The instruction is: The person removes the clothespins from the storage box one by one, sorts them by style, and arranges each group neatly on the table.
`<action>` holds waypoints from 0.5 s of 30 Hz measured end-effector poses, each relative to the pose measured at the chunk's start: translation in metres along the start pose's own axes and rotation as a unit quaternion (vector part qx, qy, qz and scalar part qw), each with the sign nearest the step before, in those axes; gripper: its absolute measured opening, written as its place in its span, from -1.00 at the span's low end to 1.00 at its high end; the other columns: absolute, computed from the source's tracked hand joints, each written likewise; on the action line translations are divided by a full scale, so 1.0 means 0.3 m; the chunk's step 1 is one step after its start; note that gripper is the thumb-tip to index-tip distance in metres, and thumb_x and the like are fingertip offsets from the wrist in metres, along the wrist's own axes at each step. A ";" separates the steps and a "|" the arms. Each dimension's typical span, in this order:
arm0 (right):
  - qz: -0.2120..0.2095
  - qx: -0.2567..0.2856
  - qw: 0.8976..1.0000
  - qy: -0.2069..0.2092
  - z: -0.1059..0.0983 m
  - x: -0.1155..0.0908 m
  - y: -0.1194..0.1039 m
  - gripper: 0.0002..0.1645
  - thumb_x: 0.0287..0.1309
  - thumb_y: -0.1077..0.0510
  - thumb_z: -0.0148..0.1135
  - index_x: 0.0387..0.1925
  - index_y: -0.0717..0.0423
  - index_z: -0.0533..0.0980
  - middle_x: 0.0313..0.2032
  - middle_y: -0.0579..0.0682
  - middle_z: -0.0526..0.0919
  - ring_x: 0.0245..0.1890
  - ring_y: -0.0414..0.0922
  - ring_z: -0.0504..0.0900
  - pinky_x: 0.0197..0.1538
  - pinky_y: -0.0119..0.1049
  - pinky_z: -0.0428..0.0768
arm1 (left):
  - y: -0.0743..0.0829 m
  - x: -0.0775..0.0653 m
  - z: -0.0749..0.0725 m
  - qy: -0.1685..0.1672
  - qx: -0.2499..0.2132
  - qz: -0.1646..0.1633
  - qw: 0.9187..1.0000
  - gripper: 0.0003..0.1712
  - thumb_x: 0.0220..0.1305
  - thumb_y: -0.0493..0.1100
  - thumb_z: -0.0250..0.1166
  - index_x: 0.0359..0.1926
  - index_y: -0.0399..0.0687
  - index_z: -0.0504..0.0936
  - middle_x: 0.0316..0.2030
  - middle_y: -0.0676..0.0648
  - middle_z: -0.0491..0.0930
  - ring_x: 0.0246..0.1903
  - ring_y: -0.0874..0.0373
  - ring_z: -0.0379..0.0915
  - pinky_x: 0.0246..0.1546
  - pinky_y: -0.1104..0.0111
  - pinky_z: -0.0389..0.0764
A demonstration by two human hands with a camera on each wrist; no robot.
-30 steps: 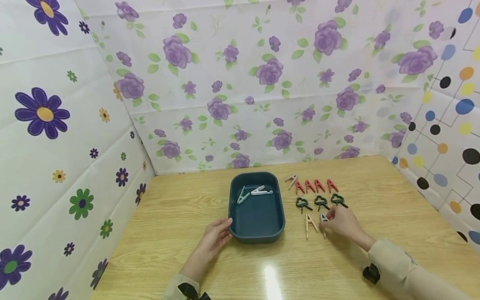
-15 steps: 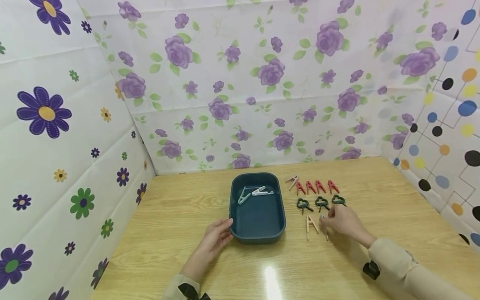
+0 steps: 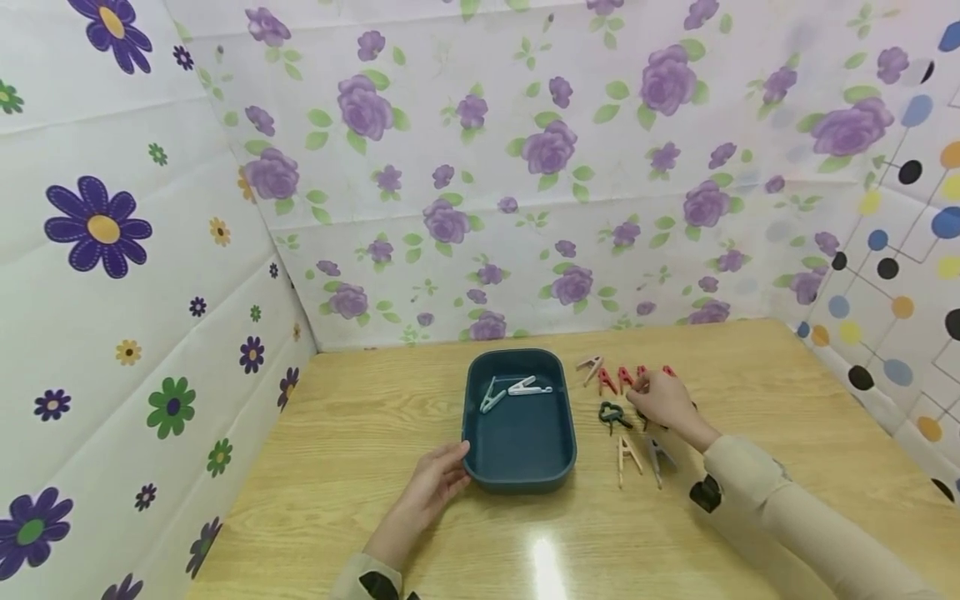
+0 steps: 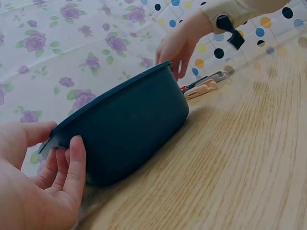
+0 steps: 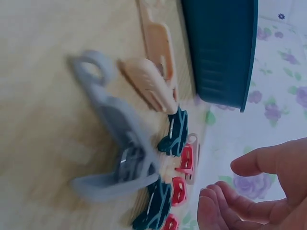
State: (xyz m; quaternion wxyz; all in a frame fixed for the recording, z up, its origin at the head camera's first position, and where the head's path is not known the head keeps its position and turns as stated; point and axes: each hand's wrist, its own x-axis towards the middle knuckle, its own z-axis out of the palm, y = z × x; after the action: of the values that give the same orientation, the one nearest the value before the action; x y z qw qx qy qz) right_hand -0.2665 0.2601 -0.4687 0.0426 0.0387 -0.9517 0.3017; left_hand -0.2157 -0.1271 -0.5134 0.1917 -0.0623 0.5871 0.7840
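My left hand [image 3: 429,493] holds the near left corner of the dark teal plastic bin [image 3: 517,483]. In the left wrist view the thumb lies over its rim and the fingers bear on the outer wall. Inside lie a white clothespin [image 3: 529,387] and a pale green clothespin [image 3: 492,397]. My right hand [image 3: 665,406] hovers over the rows of clothespins, covering part of the red and dark green ones. In the right wrist view its thumb and loosely bent fingers stand apart with nothing between them. Nearer me lie a grey clothespin [image 5: 115,115] and a beige clothespin [image 3: 628,460].
Right of the bin, several red clothespins [image 3: 606,382] form a back row, with a pale pink clothespin [image 3: 591,367] at its left end. Flower-shaped dark green clips [image 3: 611,415] lie in front of them. Patterned cloth walls [image 3: 450,167] enclose the wooden table [image 3: 360,400].
My right hand has let go of the grey clothespin, which lies on the table, and has moved away from me to the red row. My left hand stays on the bin.
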 end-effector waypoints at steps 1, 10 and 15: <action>0.000 0.003 1.000 0.002 0.005 0.016 -0.002 -0.73 0.25 0.13 0.12 -0.24 0.30 0.56 -0.30 0.23 0.68 -0.43 -0.02 0.62 -0.40 -0.18 0.58 | 0.000 0.001 0.001 0.000 0.000 0.001 1.000 -0.48 0.30 -0.07 0.27 0.11 -0.34 0.36 -0.38 0.08 0.56 -0.39 0.29 0.48 -0.29 0.51 0.59; 0.048 0.072 0.996 -0.003 0.042 0.153 -0.018 -0.67 0.29 0.14 0.01 -0.09 0.33 0.50 -0.26 0.25 0.66 -0.47 -0.06 0.59 -0.44 -0.24 0.56 | 0.006 -0.003 0.005 -0.005 -0.006 0.009 1.000 -0.76 0.30 -0.12 0.27 -0.15 -0.16 0.46 -0.39 0.07 0.53 -0.40 0.29 0.47 -0.30 0.50 0.58; 0.046 0.089 0.995 -0.014 0.050 0.221 -0.027 -0.63 0.31 0.17 -0.04 -0.01 0.39 0.46 -0.34 0.31 0.65 -0.71 -0.16 0.44 -0.60 -0.28 0.44 | 0.010 -0.007 0.001 -0.006 0.003 0.008 1.000 -0.72 0.32 -0.12 0.25 -0.10 -0.21 0.44 -0.37 0.06 0.52 -0.37 0.28 0.47 -0.27 0.49 0.58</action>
State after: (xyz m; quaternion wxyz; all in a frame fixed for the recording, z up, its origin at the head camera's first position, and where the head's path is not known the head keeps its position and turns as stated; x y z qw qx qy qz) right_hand -0.3325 0.2417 -0.4694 0.0121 0.0029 -0.9222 0.3864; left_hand -0.2149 -0.1280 -0.5101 0.1891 -0.0522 0.5887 0.7842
